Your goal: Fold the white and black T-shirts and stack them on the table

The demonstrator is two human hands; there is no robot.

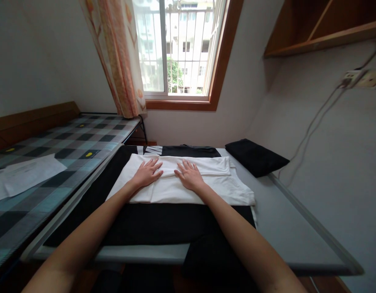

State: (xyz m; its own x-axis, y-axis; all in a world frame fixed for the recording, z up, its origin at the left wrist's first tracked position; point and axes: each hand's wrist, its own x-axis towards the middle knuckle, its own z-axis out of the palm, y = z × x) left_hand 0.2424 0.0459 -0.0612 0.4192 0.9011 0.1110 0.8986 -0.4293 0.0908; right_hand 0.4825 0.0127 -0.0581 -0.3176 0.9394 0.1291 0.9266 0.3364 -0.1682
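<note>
A white garment [175, 191], partly folded over on itself, lies flat across a black cloth [163, 224]. My left hand [147, 172] rests palm down on the left part of the white garment, fingers spread. Farther right, my right hand [189, 174] also lies flat on it with its fingers apart. Neither hand grips anything. Beneath both cloths is a grey-white table [285, 219]. Part of the black cloth hangs over the table's near edge, and white stripes show at its far left.
A folded black cloth [256, 156] sits at the table's right rear, by the wall. To the left stands a bed with a checkered cover [68, 140] and paper sheets [29, 175]. A power cable [318, 114] hangs from the wall outlet [353, 78] on the right.
</note>
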